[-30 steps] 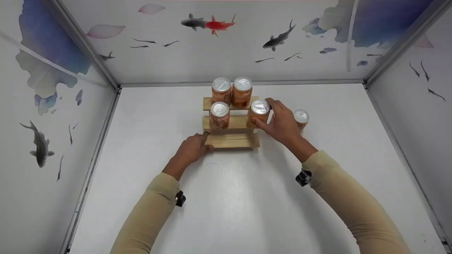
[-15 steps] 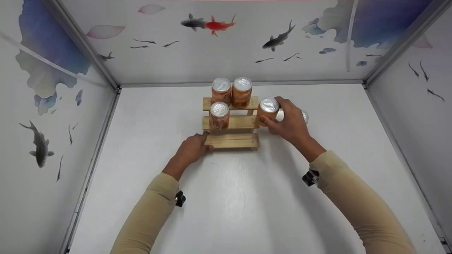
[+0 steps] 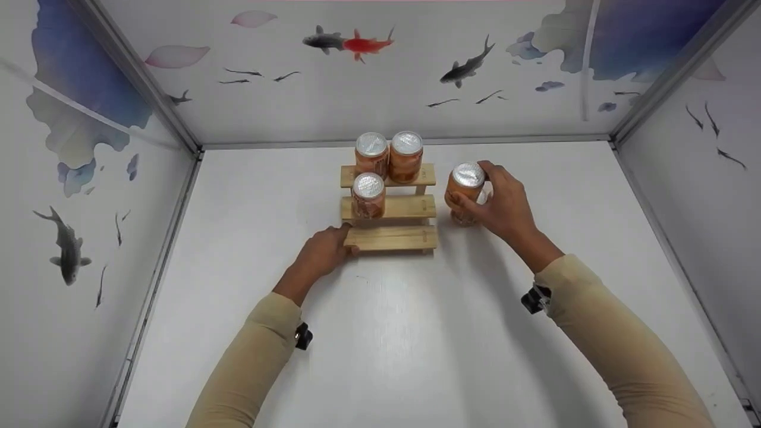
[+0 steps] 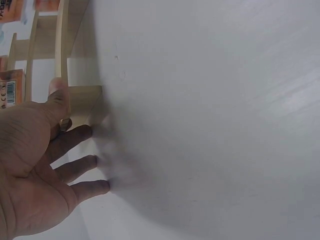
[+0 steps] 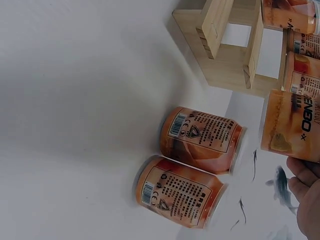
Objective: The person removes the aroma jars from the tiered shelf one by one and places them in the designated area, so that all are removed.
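Right hand (image 3: 508, 205) gripped an orange printed can (image 3: 464, 185), which, dipping low, might have toppled the two cans (image 5: 202, 135) on the table (image 3: 380, 333).

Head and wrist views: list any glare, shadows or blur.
Head view: glare on the held can's lid, soft shadow beside the right sleeve; left wrist view: soft-edged shadow by the left hand, pale sheen on the tabletop; right wrist view: broad shadow, print on the two standing cans fairly crisp.
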Demonstrator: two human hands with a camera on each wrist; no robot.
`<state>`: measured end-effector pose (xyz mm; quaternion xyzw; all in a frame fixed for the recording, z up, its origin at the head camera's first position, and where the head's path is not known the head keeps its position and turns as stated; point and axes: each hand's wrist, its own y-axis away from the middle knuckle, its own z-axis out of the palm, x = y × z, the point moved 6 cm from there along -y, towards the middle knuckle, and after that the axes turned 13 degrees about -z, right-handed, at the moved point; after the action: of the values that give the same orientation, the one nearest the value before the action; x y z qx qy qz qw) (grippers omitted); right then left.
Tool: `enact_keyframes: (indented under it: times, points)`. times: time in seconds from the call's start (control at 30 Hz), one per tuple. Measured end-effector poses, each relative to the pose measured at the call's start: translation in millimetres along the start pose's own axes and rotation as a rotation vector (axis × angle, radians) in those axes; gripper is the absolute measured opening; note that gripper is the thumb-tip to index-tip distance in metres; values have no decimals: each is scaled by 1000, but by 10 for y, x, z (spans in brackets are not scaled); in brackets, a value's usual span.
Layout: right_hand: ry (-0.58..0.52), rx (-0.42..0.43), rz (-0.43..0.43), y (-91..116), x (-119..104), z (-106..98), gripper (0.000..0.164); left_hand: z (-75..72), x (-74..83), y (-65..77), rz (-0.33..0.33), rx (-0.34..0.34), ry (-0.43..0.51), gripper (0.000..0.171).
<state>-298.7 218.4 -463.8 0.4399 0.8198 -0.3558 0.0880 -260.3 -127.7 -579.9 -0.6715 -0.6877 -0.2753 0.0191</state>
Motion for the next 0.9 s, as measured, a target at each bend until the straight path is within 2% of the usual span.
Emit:
enact_keyframes:
  times: [0.5,0.9]
  points:
    - [29,34,12,103,162,-183,70,-6,-2,-8,-4,3,1,62]
    - [-25,80,14,156,266,-287,71,-8,3,2,8,14,-15,63]
